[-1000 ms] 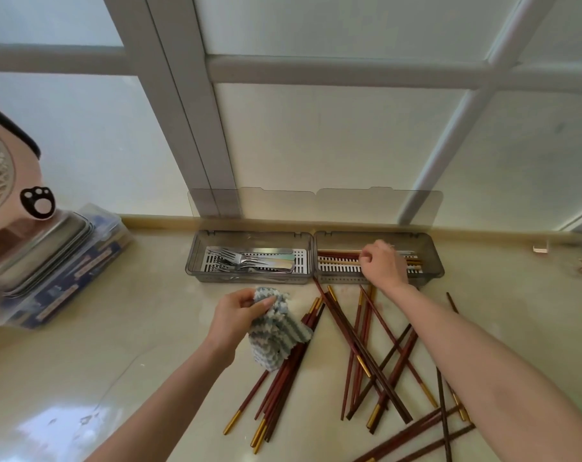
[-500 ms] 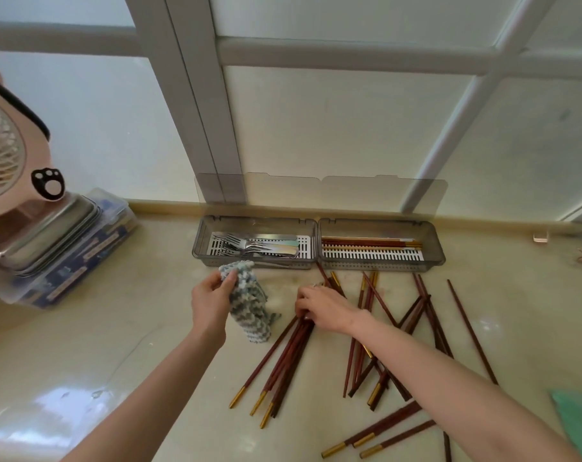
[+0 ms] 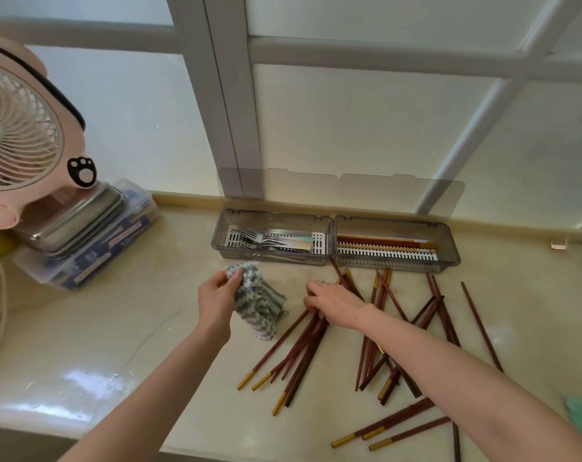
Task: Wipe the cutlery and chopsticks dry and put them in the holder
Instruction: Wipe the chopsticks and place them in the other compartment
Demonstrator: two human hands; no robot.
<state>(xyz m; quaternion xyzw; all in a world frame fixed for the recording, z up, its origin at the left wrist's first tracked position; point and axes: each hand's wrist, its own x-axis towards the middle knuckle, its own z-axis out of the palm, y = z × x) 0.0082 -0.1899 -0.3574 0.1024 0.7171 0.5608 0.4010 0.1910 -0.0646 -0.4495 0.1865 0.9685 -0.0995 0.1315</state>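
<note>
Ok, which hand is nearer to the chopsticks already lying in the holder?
The right. The right hand holds loose chopsticks just in front of the stored chopsticks; the left hand, gripping the cloth, is farther over, before the fork compartment.

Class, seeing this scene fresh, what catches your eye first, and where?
Red, gold-tipped chopsticks lie scattered across the counter at near right, the right hand curling onto one bundle. The left hand holds a striped cloth before the grey holder; a pink fan looms far left.
</note>
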